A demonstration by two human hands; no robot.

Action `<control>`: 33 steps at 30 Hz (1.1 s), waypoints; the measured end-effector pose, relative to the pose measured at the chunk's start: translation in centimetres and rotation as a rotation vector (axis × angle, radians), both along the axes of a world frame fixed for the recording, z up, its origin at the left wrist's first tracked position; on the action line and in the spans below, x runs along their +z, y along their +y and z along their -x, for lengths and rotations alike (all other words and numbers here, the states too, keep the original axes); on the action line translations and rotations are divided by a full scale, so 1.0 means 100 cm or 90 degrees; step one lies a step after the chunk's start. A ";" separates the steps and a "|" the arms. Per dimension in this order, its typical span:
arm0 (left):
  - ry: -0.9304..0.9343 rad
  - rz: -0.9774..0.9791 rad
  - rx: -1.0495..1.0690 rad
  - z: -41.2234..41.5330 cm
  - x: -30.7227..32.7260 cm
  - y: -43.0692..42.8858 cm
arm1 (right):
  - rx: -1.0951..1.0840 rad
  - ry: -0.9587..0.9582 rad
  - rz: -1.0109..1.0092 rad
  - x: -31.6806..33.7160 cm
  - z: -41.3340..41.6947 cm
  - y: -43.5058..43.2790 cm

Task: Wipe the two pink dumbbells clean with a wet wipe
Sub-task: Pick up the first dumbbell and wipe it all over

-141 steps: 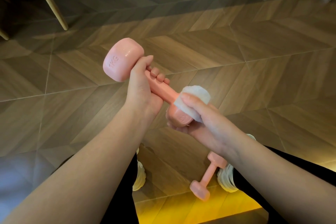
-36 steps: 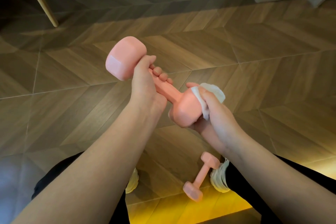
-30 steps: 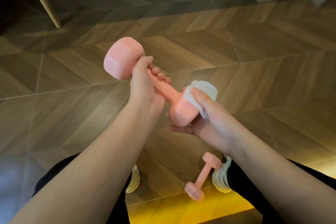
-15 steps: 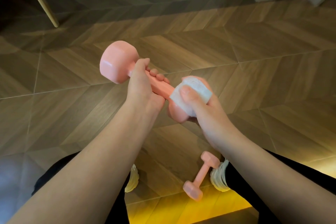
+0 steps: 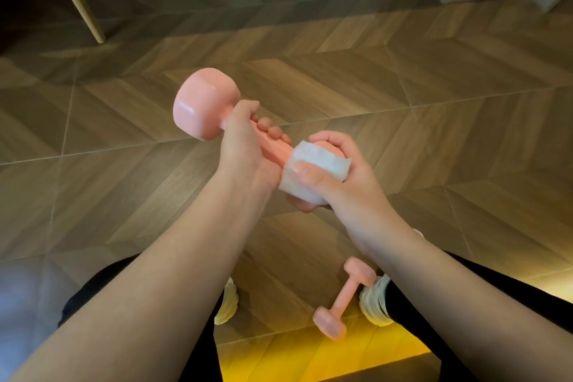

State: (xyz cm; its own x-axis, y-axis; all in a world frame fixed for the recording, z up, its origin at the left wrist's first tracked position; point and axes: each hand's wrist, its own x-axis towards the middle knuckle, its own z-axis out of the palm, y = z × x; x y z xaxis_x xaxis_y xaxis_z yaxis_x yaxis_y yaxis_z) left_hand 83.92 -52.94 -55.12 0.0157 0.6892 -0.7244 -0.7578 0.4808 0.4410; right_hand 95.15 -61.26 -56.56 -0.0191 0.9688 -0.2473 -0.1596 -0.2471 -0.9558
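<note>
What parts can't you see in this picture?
Head view: the near end of the held dumbbell is covered by the wet wipe and the right hand.
Its handle is mostly hidden under the left hand.
Head view: the right shoe is partly behind the right forearm.
Dirt on the floor dumbbell: too small to tell.

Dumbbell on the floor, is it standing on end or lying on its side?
Lying on its side: both heads of the floor dumbbell rest on the wooden floor.
</note>
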 end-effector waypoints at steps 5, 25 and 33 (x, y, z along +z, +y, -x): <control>0.010 -0.016 -0.013 -0.003 0.000 0.001 | -0.025 0.041 0.016 -0.004 -0.006 -0.002; 0.013 -0.022 -0.018 -0.004 0.005 -0.001 | 0.009 0.037 0.037 -0.001 -0.009 -0.002; 0.005 -0.015 0.008 0.003 0.002 0.001 | 0.169 -0.029 -0.030 0.002 -0.020 -0.002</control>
State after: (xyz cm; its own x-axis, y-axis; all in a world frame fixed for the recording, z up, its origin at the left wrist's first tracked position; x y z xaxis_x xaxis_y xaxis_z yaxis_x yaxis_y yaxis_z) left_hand 83.66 -52.87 -54.94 0.0012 0.7066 -0.7077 -0.7608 0.4599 0.4579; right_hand 97.18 -61.49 -56.37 -0.2633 0.9420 -0.2081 -0.0519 -0.2292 -0.9720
